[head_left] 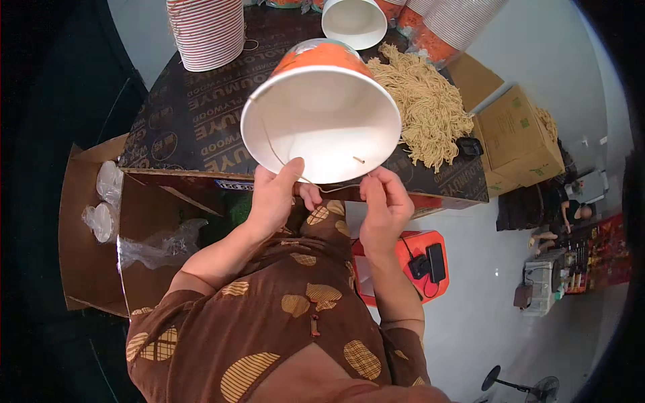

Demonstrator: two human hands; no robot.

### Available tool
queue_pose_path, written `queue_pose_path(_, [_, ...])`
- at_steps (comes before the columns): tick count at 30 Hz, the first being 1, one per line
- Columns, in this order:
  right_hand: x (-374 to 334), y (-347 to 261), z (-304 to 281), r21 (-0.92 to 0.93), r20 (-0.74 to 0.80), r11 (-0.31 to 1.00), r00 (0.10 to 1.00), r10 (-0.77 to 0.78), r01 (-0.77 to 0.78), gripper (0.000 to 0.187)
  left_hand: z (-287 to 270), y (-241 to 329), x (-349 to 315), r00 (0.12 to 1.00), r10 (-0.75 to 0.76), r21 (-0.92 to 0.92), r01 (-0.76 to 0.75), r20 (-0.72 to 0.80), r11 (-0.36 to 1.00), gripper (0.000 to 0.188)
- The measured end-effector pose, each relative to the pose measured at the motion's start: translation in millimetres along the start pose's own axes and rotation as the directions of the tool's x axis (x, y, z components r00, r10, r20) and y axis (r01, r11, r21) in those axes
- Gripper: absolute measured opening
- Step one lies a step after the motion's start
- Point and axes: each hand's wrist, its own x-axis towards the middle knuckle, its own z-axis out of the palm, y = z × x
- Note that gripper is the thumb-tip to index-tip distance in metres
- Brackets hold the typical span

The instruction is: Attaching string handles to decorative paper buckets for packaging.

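A large paper bucket (316,134), white inside and orange outside, lies tilted at the table's near edge with its mouth toward me. My left hand (274,195) grips its lower rim, thumb over the edge. A thin beige cord (329,191) runs across the rim between my two hands, and more of it hangs along the bucket's left side. My right hand (388,209) pinches the cord at the lower right rim. A short cord end (359,160) pokes through the wall inside the bucket.
On the dark plywood table (181,134) are a tall stack of paper buckets (207,33), a pile of beige cords (430,101) and another bucket (354,25). Cardboard boxes (517,144) stand at right, an open carton (87,262) at left. An orange stool (410,295) holds black devices.
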Motion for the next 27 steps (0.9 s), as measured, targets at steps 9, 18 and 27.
queue_pose_path(9, [1.8,34.5,-1.9,0.321,-0.014,0.914,0.963,0.268,-0.249,0.022,-1.8,-2.5,1.0,0.999,0.03,0.269,-0.035,0.024,0.962,0.022])
queue_pose_path(18, [5.2,43.7,-5.0,0.403,-0.073,0.867,0.935,0.348,-0.291,0.024,1.6,8.0,-0.9,0.957,-0.173,-0.005,0.179,0.234,0.984,0.03])
queue_pose_path(27, [4.1,43.2,-1.9,0.354,-0.097,0.87,0.912,0.4,-0.344,0.026,18.0,14.2,-1.9,0.715,-0.564,0.461,0.371,0.413,0.806,0.019])
